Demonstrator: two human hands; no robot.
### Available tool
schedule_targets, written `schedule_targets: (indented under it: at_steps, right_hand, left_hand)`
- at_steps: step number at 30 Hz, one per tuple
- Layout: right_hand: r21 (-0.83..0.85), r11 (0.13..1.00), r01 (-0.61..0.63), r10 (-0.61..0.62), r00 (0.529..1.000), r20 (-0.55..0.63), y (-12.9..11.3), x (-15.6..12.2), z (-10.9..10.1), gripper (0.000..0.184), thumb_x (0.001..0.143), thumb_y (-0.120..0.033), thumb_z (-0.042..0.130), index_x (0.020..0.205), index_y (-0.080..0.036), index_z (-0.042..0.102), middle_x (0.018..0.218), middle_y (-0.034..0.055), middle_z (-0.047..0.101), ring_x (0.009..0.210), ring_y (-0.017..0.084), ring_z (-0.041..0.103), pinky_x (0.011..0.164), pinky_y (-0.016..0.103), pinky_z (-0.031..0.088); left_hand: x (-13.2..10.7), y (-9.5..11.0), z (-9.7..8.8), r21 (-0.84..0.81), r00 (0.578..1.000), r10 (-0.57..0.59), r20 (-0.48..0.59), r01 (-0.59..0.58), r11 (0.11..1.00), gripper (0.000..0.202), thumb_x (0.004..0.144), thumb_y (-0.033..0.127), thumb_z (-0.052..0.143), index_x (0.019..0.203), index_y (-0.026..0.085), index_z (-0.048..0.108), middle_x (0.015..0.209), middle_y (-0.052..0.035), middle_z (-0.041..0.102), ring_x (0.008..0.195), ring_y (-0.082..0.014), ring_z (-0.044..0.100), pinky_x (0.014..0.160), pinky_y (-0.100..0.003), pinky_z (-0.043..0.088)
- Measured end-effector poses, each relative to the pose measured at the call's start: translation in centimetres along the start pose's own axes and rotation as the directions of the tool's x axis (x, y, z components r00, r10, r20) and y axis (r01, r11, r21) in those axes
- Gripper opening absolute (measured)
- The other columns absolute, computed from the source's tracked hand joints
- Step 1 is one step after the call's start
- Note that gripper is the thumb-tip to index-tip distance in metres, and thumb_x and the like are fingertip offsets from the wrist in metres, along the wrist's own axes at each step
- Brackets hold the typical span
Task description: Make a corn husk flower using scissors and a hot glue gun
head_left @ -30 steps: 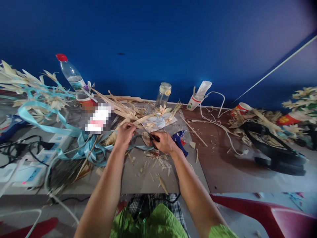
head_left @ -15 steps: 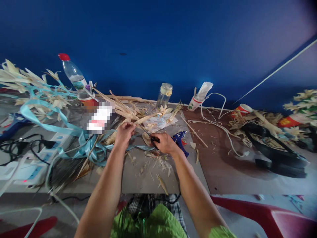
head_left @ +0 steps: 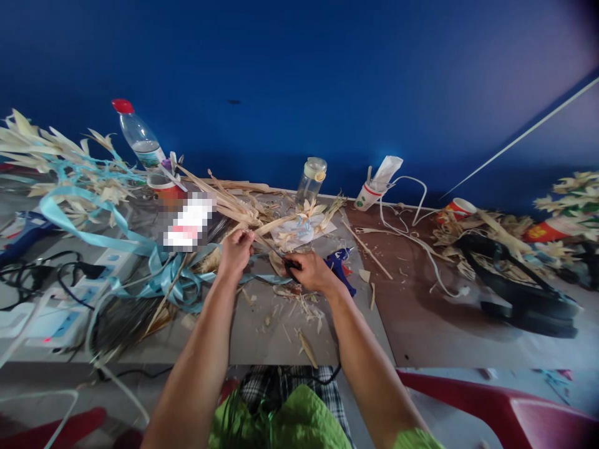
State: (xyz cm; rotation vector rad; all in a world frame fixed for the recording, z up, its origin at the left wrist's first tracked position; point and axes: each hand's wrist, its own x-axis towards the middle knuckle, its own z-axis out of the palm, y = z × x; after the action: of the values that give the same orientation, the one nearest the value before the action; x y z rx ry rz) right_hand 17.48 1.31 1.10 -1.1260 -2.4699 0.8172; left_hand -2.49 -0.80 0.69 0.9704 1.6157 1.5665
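My right hand (head_left: 311, 270) is closed around the black handles of a pair of scissors (head_left: 291, 266). Their blades point up and left towards my left hand (head_left: 236, 251). That hand is closed in a pinch at the blade tips; whatever sits between its fingertips is too small to make out. Beyond the hands lie a bundle of dry corn husks (head_left: 238, 213) and a pale husk flower (head_left: 306, 215) on a round white piece. Light blue ribbon (head_left: 182, 284) coils left of my left hand. Husk scraps (head_left: 299, 305) litter the board under my wrists.
A blue glue gun (head_left: 341, 265) lies just right of my right hand. Behind stand a clear jar (head_left: 312, 178), a paper cup (head_left: 367, 196) and a red-capped bottle (head_left: 143, 140). A power strip (head_left: 70, 318) is at left, a black strapped device (head_left: 524, 299) at right.
Both hands stay nearly in place over the board. The scissors' blades show a little more clearly beside my left fingertips; the rest of the table looks the same.
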Motion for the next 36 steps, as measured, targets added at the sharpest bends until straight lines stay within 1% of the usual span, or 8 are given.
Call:
schedule_targets:
  at_steps: [4, 7, 12, 17, 22, 28, 32, 36]
  right_hand:
    - [0.076, 0.997, -0.003, 0.006, 0.999, -0.039, 0.2, 0.0, 0.1, 0.024, 0.076, -0.022, 0.056, 0.097, -0.020, 0.069, 0.085, 0.0030, 0.072, 0.077, 0.016, 0.064, 0.068, 0.023, 0.043]
    - [0.288, 0.957, -0.028, 0.065, 0.991, -0.121, 0.2, 0.1, 0.2, 0.023, 0.073, -0.031, 0.062, 0.092, -0.018, 0.067, 0.075, 0.0010, 0.067, 0.071, 0.014, 0.060, 0.063, 0.022, 0.043]
    - [0.767, 0.641, 0.006, 0.237, 0.950, -0.206, -0.6, 0.6, 0.1, 0.034, 0.068, -0.040, 0.067, 0.093, -0.016, 0.060, 0.065, -0.0027, 0.056, 0.058, 0.009, 0.052, 0.057, 0.022, 0.043]
    - [0.860, 0.486, 0.156, 0.307, 0.890, -0.335, -1.3, 1.2, 0.4, 0.044, 0.059, -0.034, 0.075, 0.095, -0.021, 0.054, 0.071, -0.0034, 0.056, 0.062, 0.010, 0.054, 0.062, 0.024, 0.047]
    - [0.816, 0.515, 0.263, 0.308, 0.831, -0.463, -1.2, 1.4, 0.9, 0.044, 0.063, -0.031, 0.072, 0.100, -0.022, 0.049, 0.079, -0.0014, 0.062, 0.071, 0.012, 0.058, 0.067, 0.024, 0.048]
    - [0.745, 0.628, 0.226, 0.337, 0.783, -0.522, -1.4, 1.1, 0.9, 0.044, 0.067, -0.031, 0.068, 0.105, -0.020, 0.049, 0.083, 0.0009, 0.064, 0.070, 0.012, 0.059, 0.064, 0.024, 0.047]
    - [0.681, 0.717, 0.148, 0.371, 0.746, -0.553, -1.1, 1.0, 0.7, 0.042, 0.069, -0.033, 0.062, 0.107, -0.018, 0.049, 0.080, 0.0008, 0.062, 0.066, 0.012, 0.057, 0.061, 0.024, 0.046]
    - [0.674, 0.725, 0.141, 0.400, 0.711, -0.578, -0.7, 1.1, 0.2, 0.043, 0.068, -0.034, 0.060, 0.107, -0.018, 0.048, 0.079, 0.0007, 0.060, 0.065, 0.011, 0.055, 0.060, 0.023, 0.045]
  left_hand:
    - [0.0, 0.1, 0.2, -0.087, 0.999, -0.037, -0.011, 0.036, 0.996, 0.021, 0.069, 0.033, 0.063, 0.059, 0.017, 0.053, 0.051, 0.0048, 0.046, 0.044, -0.0080, 0.041, 0.044, -0.021, 0.030]
    - [0.2, -0.1, 0.3, -0.254, 0.995, -0.095, -0.027, 0.085, 0.963, 0.021, 0.065, 0.033, 0.067, 0.063, 0.016, 0.054, 0.056, 0.0050, 0.050, 0.043, -0.0061, 0.041, 0.043, -0.020, 0.030]
    - [-0.2, 0.7, 0.6, -0.519, 0.975, -0.205, 0.086, 0.219, 0.826, 0.026, 0.057, 0.025, 0.075, 0.070, 0.017, 0.054, 0.056, 0.0065, 0.053, 0.040, -0.0032, 0.040, 0.048, -0.020, 0.040]
    - [-1.3, 1.7, 1.5, -0.561, 0.946, -0.250, 0.204, 0.323, 0.763, 0.027, 0.057, 0.021, 0.076, 0.071, 0.016, 0.053, 0.058, 0.0039, 0.058, 0.041, -0.0031, 0.044, 0.057, -0.024, 0.050]
    - [-2.2, 1.7, 2.9, -0.562, 0.912, -0.256, 0.319, 0.400, 0.724, 0.025, 0.058, 0.017, 0.075, 0.071, 0.015, 0.053, 0.061, 0.0016, 0.062, 0.042, -0.0036, 0.046, 0.063, -0.029, 0.053]
    - [-2.9, 1.3, 3.8, -0.498, 0.856, -0.266, 0.444, 0.483, 0.720, 0.024, 0.059, 0.017, 0.075, 0.071, 0.014, 0.054, 0.062, -0.0001, 0.063, 0.042, -0.0045, 0.049, 0.061, -0.029, 0.052]
    - [-3.2, 1.1, 4.0, -0.401, 0.831, -0.274, 0.484, 0.489, 0.775, 0.026, 0.055, 0.019, 0.078, 0.069, 0.014, 0.056, 0.064, -0.0017, 0.064, 0.044, -0.0072, 0.052, 0.056, -0.028, 0.051]
    - [-3.2, 1.0, 3.7, -0.295, 0.839, -0.288, 0.461, 0.452, 0.842, 0.028, 0.053, 0.024, 0.080, 0.068, 0.014, 0.058, 0.065, -0.0024, 0.064, 0.046, -0.0107, 0.057, 0.048, -0.024, 0.047]
